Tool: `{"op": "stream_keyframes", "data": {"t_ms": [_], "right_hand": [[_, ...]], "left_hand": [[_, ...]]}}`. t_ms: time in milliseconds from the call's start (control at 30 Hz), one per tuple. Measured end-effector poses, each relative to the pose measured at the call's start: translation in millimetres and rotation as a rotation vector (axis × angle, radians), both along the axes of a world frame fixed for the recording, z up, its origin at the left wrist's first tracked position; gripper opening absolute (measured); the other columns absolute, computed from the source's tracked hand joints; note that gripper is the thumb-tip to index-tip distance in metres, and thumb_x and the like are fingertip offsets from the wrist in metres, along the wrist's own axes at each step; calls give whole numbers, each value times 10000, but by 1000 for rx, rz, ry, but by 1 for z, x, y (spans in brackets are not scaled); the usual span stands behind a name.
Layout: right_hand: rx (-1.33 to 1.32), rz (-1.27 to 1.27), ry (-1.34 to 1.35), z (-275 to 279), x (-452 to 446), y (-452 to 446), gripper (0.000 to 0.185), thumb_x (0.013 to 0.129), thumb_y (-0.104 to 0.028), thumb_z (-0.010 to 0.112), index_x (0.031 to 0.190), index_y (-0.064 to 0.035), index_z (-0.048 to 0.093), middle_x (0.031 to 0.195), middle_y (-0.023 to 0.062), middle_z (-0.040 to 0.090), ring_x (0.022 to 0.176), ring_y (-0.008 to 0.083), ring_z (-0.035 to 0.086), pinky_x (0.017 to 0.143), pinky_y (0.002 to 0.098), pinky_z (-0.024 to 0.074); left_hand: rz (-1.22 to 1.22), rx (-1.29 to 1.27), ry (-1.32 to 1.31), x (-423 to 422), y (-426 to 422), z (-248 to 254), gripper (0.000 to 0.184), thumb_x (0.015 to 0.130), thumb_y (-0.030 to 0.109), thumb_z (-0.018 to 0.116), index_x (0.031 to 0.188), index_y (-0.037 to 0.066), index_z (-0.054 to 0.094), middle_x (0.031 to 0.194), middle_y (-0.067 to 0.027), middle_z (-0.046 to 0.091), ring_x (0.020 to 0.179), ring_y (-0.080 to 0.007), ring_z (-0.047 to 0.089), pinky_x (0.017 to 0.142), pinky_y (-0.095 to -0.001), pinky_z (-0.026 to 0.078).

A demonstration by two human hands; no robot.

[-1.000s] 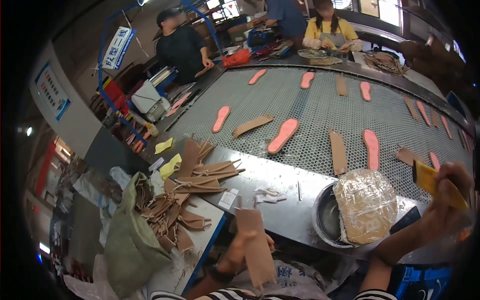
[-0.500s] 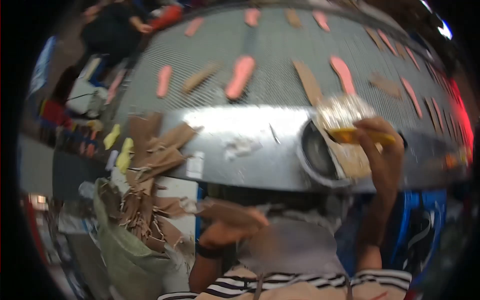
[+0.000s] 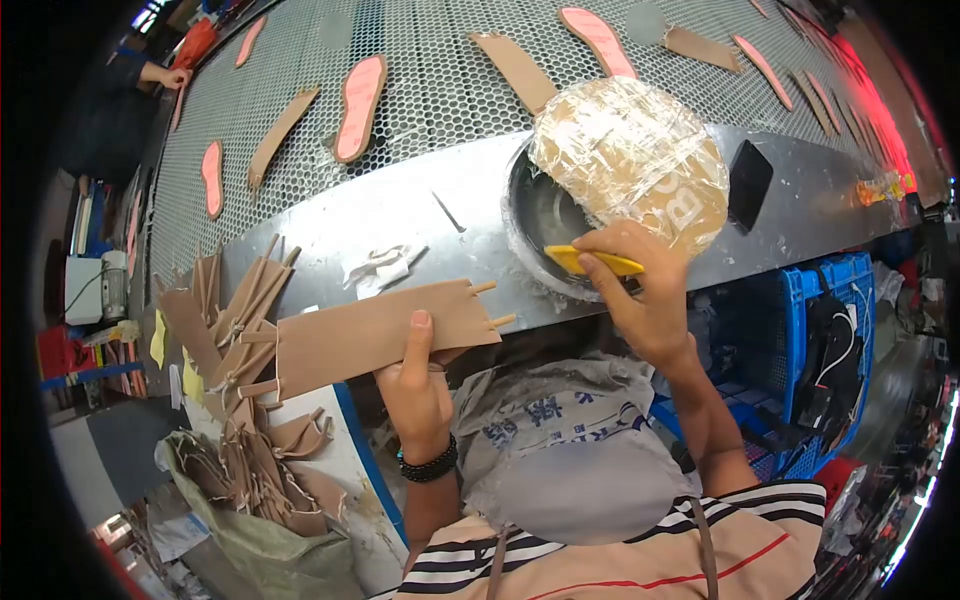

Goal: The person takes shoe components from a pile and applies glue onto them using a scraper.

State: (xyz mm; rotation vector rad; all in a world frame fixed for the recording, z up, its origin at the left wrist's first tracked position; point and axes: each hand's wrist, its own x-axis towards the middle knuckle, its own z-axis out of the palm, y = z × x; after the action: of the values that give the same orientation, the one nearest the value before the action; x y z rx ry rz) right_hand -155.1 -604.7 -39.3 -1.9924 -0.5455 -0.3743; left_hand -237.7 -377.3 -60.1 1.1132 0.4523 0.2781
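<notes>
My left hand (image 3: 415, 395) grips a wide brown strap piece (image 3: 370, 335) with narrow tabs at both ends, thumb on top. The piece is held nearly flat at the metal table's front edge. In my right hand (image 3: 640, 285) is a flat yellow tool (image 3: 595, 262), pinched between thumb and fingers above the front rim of a round pot (image 3: 515, 215). The tool's working end cannot be made out. A cardboard lid (image 3: 640, 150) wrapped in clear film covers much of the pot; the pot's dark inside shows at the left.
Pink insoles (image 3: 360, 105) and brown strips (image 3: 515, 70) lie on a mesh conveyor (image 3: 430, 60) beyond the metal ledge (image 3: 440, 190). Crumpled white paper (image 3: 380, 268) and a black phone (image 3: 750, 185) rest on the ledge. More brown straps (image 3: 265, 470) pile left. A person's hand (image 3: 175, 77) is far left.
My left hand has raised the brown strap piece from near my body to the table edge. My right hand has shifted left and lower over the pot with the yellow tool. The view has turned.
</notes>
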Motion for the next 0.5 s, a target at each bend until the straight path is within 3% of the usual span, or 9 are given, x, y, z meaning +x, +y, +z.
{"op": "stream_keyframes", "data": {"t_ms": [167, 267, 400, 500], "right_hand": [[65, -32, 64, 1, -3, 3, 115, 860, 0, 723, 968, -3, 684, 847, 128, 639, 745, 283, 638, 671, 344, 483], [1, -9, 116, 2, -5, 1, 97, 881, -14, 714, 974, 3, 691, 878, 112, 665, 785, 232, 657, 704, 315, 493], [419, -84, 387, 14, -10, -1, 88, 908, -22, 696, 989, 9, 714, 946, 82, 711, 882, 138, 658, 789, 270, 499], [409, 68, 326, 26, -12, 3, 100, 880, -24, 731, 978, -6, 725, 923, 82, 709, 867, 178, 671, 771, 292, 509]], "left_hand": [[7, 11, -7, 4, -5, 4, 317, 994, 109, 614, 1258, -33, 514, 1142, -162, 635, 981, -267, 703, 761, -421, 663], [2, 25, -1, 6, -7, 4, 328, 987, 98, 621, 1269, -19, 501, 1129, -159, 642, 949, -269, 712, 740, -419, 667], [-39, 56, 25, 6, -5, 2, 319, 981, 89, 629, 1259, -15, 512, 1131, -166, 644, 941, -267, 715, 734, -416, 666], [-77, 109, 61, 6, -8, 3, 310, 978, 89, 634, 1246, -21, 522, 1132, -170, 645, 946, -264, 714, 739, -408, 662]]}}
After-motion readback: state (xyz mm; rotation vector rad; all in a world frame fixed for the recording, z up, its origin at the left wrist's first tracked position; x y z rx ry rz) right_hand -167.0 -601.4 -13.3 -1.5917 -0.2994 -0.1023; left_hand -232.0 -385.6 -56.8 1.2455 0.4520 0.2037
